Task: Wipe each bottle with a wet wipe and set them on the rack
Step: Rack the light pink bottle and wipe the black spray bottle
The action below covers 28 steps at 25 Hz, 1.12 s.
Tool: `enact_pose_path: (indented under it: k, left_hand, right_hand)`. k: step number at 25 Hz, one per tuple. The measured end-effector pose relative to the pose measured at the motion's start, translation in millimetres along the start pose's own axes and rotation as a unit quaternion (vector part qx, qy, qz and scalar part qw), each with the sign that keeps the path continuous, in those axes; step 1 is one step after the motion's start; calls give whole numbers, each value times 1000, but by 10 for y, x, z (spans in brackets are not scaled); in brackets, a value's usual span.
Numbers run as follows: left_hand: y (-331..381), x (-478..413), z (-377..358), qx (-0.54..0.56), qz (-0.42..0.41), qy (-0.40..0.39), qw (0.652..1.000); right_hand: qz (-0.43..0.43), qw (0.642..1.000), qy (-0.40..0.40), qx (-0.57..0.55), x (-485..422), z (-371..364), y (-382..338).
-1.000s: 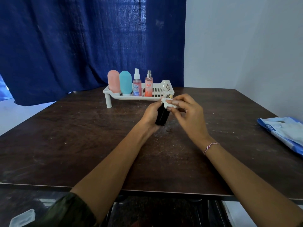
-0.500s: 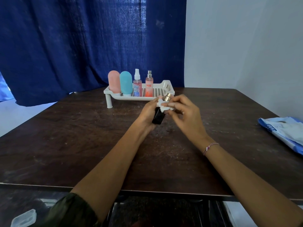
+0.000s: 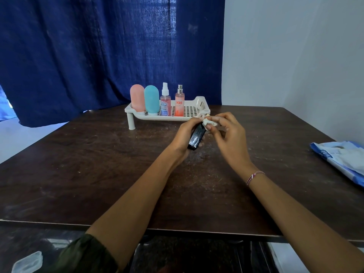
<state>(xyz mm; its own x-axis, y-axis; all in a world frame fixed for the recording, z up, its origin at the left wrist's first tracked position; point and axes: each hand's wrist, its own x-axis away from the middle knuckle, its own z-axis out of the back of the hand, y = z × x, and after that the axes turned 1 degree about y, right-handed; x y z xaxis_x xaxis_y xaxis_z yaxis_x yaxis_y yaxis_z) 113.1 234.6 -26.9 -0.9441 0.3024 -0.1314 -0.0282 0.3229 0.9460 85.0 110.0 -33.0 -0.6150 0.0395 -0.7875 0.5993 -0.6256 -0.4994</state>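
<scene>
Top of black bottle [image 3: 195,137] unseen beneath wet wipe [image 3: 209,121]

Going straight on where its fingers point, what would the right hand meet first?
Probably the black bottle: the right hand pinches the wet wipe at its top, the left hand grips it.

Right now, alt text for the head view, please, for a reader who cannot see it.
The left hand grips a tilted black bottle while the right hand pinches a white wet wipe at its top, above a dark table. Behind, four bottles stand upright on a white rack; a blue pack lies far right.
</scene>
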Motion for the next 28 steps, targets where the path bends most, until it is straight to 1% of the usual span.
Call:
enact_pose_path:
  k: [5,8,10,12,16,18,20,22,24,26,28]
  left_hand:
    - [-32,-46,18,-32,-26,1,999]
    - [-24,-42,2,10,-12,35,999]
    - [-2,-44,4,71,21,60,995]
    - [12,-53,21,115,43,62,991]
    - [37,-45,15,152,45,52,986]
    - [69,-44,46,187,44,43,980]
    - [111,-34,97,210,53,39,975]
    - [139,-26,120,221,55,47,973]
    - [144,-26,110,210,48,50,975]
    - [143,-11,88,183,48,45,981]
    - [131,7,64,146,64,26,987]
  right_hand:
    - [-35,998,10,-44,2,-3,7]
    - [-37,998,9,-52,18,-6,-11]
    - [-17,998,7,-58,37,-4,-29]
    - [10,999,3,-45,49,-8,-40]
    - [61,998,-11,-8,69,-18,-36]
    - [99,994,-40,-5,97,-24,-59]
    - [151,985,-88,7,127,-44,-104]
    - [194,973,-125,27,153,-73,-137]
    - [209,967,-139,44,161,-87,-147]
    - [201,968,-139,52,152,-73,-134]
    - [174,977,-113,42,129,-50,-111]
